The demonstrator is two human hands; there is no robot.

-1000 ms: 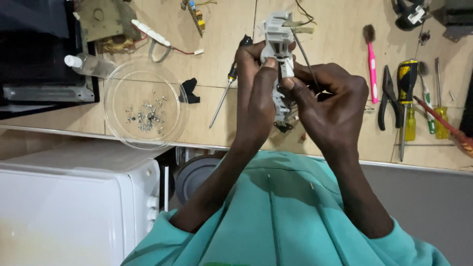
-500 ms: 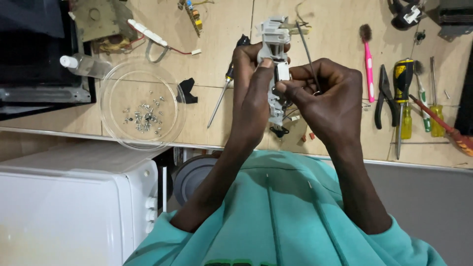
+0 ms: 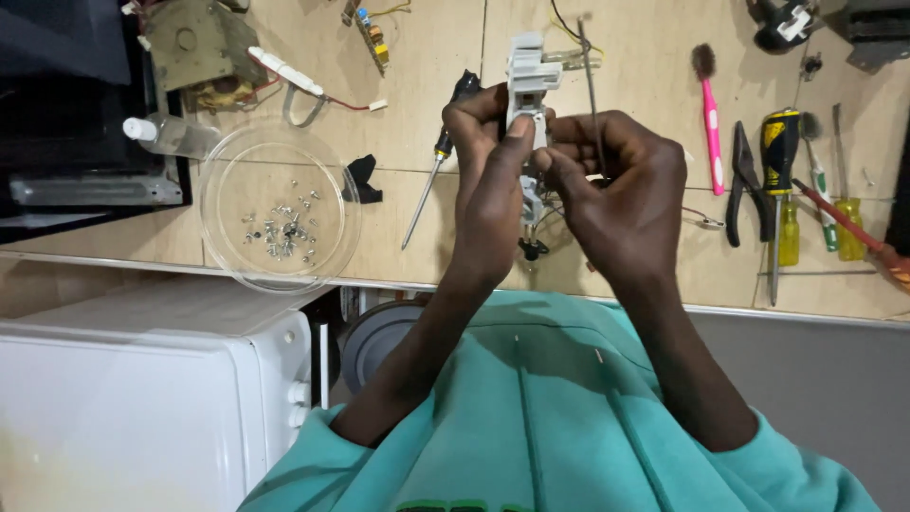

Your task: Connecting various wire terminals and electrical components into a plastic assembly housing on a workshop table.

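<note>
Both hands meet above the table's middle, raised off its surface. Left hand [image 3: 493, 180]: fingers curled shut round a grey plastic part [image 3: 527, 81], thumb pressed up its front face. Right hand [image 3: 621, 194]: fingers closed on the same part from the other side, pinching at its middle. Part stands upright between the two; its blocky grey top sticks out above the fingertips, a darker lower end with a small black piece hangs below the palms. Thin wires trail from it toward the far edge.

Head view, left side of the table: clear round dish [image 3: 280, 209] near the front edge, small screws [image 3: 282, 230] heaped at its centre. Black scrap [image 3: 363, 180] just beside the dish rim. Screwdriver [image 3: 438, 161] with black handle lies slanted, close to the left hand. Small circuit board [image 3: 372, 33] by the far edge.

Right side: pink brush [image 3: 709, 118], black pliers [image 3: 744, 185], yellow-and-black screwdriver [image 3: 777, 190], two smaller yellow-handled drivers [image 3: 839, 223] beyond it, all laid roughly parallel, well apart from the hands.

Below the front edge: white appliance [image 3: 142, 398] at lower left; teal sleeves [image 3: 569, 417] fill the bottom.
</note>
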